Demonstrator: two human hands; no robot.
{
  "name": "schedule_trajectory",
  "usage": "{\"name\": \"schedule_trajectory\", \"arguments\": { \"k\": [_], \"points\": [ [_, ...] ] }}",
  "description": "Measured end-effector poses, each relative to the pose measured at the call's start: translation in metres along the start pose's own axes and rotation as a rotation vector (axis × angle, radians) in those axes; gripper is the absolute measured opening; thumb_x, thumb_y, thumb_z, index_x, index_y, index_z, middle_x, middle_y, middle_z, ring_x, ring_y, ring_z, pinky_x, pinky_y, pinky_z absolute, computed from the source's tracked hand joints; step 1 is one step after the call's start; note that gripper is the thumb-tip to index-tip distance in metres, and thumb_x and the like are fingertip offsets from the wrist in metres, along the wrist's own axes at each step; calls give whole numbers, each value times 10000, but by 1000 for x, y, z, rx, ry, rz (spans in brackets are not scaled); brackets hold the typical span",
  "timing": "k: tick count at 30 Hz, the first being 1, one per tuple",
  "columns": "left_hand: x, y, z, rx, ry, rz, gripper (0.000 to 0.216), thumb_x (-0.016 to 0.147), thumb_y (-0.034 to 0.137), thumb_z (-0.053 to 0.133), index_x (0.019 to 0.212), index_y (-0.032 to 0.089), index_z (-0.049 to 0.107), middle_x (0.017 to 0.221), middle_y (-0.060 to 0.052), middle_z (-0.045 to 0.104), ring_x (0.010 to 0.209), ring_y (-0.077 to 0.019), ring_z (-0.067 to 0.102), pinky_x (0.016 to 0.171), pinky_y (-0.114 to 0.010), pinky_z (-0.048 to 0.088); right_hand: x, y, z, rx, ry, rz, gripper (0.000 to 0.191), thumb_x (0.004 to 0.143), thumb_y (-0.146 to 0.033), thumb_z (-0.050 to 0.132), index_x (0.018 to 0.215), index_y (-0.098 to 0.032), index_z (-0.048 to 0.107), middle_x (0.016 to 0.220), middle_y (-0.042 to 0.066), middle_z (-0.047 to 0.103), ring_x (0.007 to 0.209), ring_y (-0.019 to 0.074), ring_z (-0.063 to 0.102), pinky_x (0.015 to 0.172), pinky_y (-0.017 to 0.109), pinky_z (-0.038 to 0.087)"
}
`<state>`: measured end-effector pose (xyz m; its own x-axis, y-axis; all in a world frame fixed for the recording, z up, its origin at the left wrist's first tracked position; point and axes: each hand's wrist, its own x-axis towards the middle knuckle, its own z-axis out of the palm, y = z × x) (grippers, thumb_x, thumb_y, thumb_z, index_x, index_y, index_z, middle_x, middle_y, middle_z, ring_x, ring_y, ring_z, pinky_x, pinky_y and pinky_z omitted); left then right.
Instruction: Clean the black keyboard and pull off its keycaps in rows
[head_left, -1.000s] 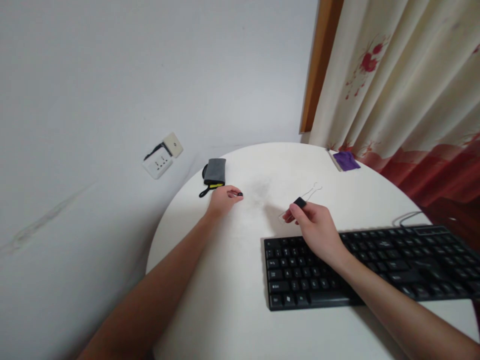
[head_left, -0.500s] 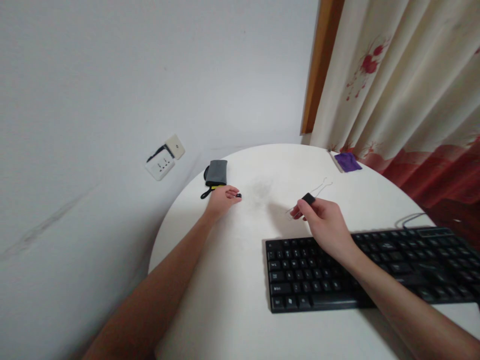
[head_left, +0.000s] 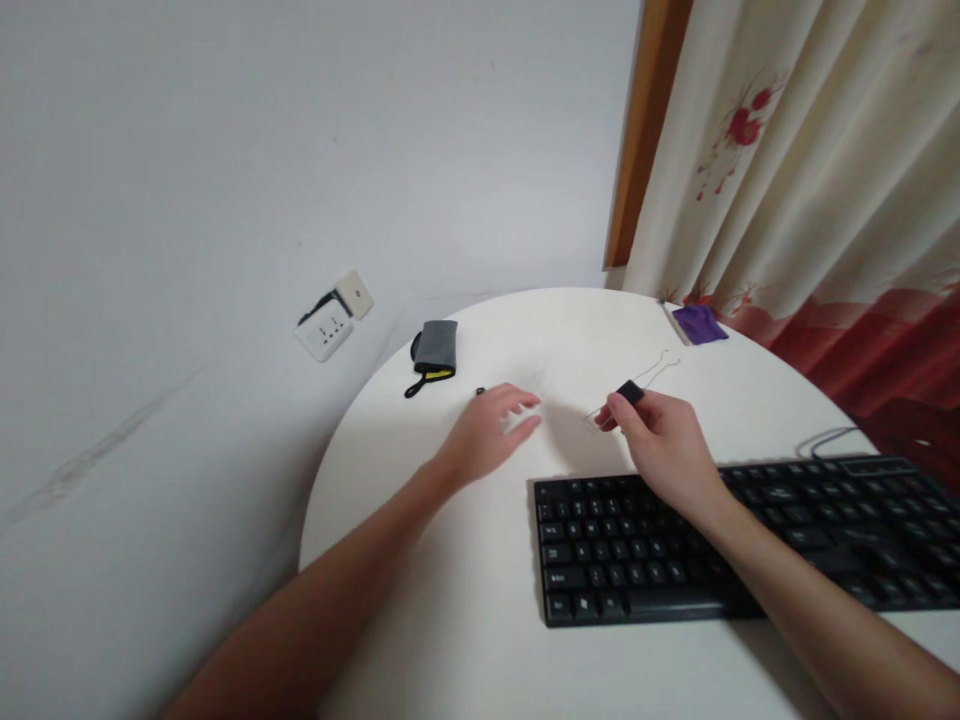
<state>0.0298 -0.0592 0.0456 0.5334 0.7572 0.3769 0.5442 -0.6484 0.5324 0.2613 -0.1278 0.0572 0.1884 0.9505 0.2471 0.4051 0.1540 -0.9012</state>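
My right hand (head_left: 664,440) pinches a black binder clip (head_left: 630,392) whose wire arms (head_left: 660,366) stick out toward the back right, just above the white round table (head_left: 465,580). My left hand (head_left: 487,435) hovers over the table with its fingers stretched out and apart, holding nothing. A small black object (head_left: 481,391) lies on the table just behind its fingertips. A black keyboard (head_left: 735,540) lies in front of my right hand, under my right wrist.
A grey pouch with a yellow edge and black strap (head_left: 433,350) lies near the table's back left rim. A purple cloth (head_left: 697,323) sits at the back right edge by a flowered curtain (head_left: 810,180). A wall socket (head_left: 330,318) is on the left wall.
My left hand let go of the small black object and moved right toward the middle, fingers now spread. My right hand with the clip shifted slightly right.
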Motion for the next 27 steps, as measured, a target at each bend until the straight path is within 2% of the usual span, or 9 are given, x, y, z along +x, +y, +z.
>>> {"name": "schedule_trajectory", "arguments": {
  "k": [3, 6, 9, 14, 17, 19, 20, 23, 27],
  "points": [
    [-24, 51, 11, -84, -269, 73, 466, 856, 469, 671, 1250, 224, 623, 1220, -97, 664, 1136, -259, 601, 1016, -417, 465, 4, 2, -5, -67, 50, -24, 387, 915, -463, 537, 747, -162, 714, 753, 93, 743, 709, 234, 676, 692, 337, 485],
    [-45, 77, 19, -86, -436, 93, 889, 694, 606, 764, 1439, 235, 452, 1418, -134, 527, 1287, -334, 495, 1074, -470, 427, 7, 3, -9, -94, 86, -28, 395, 912, -469, 539, 739, -159, 711, 750, 99, 743, 697, 238, 677, 675, 334, 481],
    [-57, 82, 27, 1, -496, 96, 1131, 630, 615, 780, 1540, 192, 259, 1525, -194, 372, 1398, -402, 342, 1145, -538, 320, 9, 3, -13, -108, 92, -24, 385, 911, -459, 541, 747, -158, 715, 745, 96, 741, 702, 237, 677, 676, 329, 474],
    [-65, 79, 30, 95, -521, 109, 1228, 557, 502, 812, 1553, 173, 172, 1522, -209, 352, 1389, -445, 325, 1156, -557, 267, 8, 3, -15, -185, 32, -24, 368, 914, -437, 535, 765, -150, 710, 736, 97, 730, 683, 235, 659, 635, 325, 449],
    [-63, 75, 18, 81, -532, 107, 1209, 558, 509, 819, 1546, 173, 209, 1514, -214, 372, 1383, -445, 347, 1143, -560, 279, 6, -1, -15, -211, -104, -62, 355, 921, -423, 530, 762, -158, 704, 709, 72, 714, 657, 220, 632, 610, 314, 428],
    [-54, 67, 7, -1, -538, 87, 1115, 589, 560, 815, 1511, 177, 318, 1482, -208, 430, 1365, -419, 397, 1121, -539, 327, 3, -5, -15, -195, -224, -111, 346, 934, -409, 515, 763, -170, 697, 701, 49, 705, 661, 207, 619, 614, 306, 425],
    [-48, 61, 2, -61, -529, 63, 1015, 612, 562, 815, 1464, 188, 408, 1441, -193, 489, 1328, -395, 453, 1090, -512, 376, 1, -7, -13, -183, -279, -136, 338, 941, -402, 509, 768, -177, 693, 705, 42, 703, 671, 204, 616, 622, 304, 425],
    [-28, 39, -6, -265, -520, -29, 550, 706, 441, 812, 1184, 213, 662, 1127, -99, 703, 1018, -268, 662, 914, -391, 513, -7, -11, -6, -146, -392, -189, 300, 955, -361, 498, 781, -192, 675, 726, 30, 695, 696, 192, 607, 646, 299, 424],
    [-14, 19, -4, -379, -571, -154, 281, 723, 305, 810, 952, 166, 726, 847, -46, 739, 776, -189, 686, 723, -290, 529, -17, -12, 7, -154, -476, -234, 276, 967, -302, 484, 755, -196, 627, 707, 18, 649, 667, 171, 567, 641, 290, 398]
  ]
}}
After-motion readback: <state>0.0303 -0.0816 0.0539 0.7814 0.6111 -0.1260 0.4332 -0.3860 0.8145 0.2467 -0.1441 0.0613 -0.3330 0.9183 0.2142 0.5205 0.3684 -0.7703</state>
